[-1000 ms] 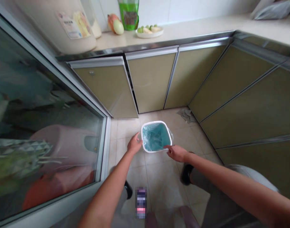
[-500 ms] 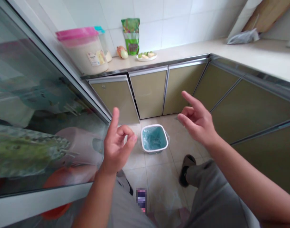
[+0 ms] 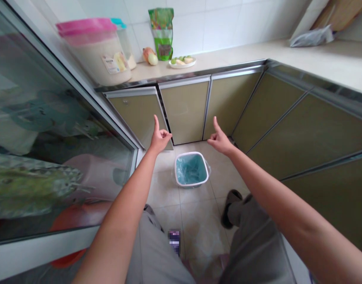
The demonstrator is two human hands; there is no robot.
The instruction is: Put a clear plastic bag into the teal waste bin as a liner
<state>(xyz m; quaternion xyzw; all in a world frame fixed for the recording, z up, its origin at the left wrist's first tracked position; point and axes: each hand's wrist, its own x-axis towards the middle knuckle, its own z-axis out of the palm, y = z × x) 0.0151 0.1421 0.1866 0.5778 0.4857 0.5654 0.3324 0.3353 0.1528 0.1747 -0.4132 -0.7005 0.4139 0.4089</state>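
Both my hands are held out in mid-air above the floor, with nothing in either. On my left hand (image 3: 159, 140) the index finger points up, the thumb stretches to the right, and the other fingers are curled. My right hand (image 3: 220, 140) mirrors it, its index finger up and thumb to the left, the rest folded in. Below and between them a blue-green waste bin (image 3: 191, 184) with a white rim stands on the floor, lined with a clear plastic bag. Neither hand touches it.
A pink-lidded tub (image 3: 94, 59), onions (image 3: 152, 59), a green packet (image 3: 163, 39) and a plate of cut food (image 3: 182, 65) stand on the counter. One cabinet door (image 3: 133, 110) is ajar. A glass door (image 3: 59, 130) borders the left, a plastic bag (image 3: 311, 38) lies right.
Both hands have reached farther forward, away from me, and come closer together, keeping the pointing shape. The view has shifted slightly; the bin stands where it was.
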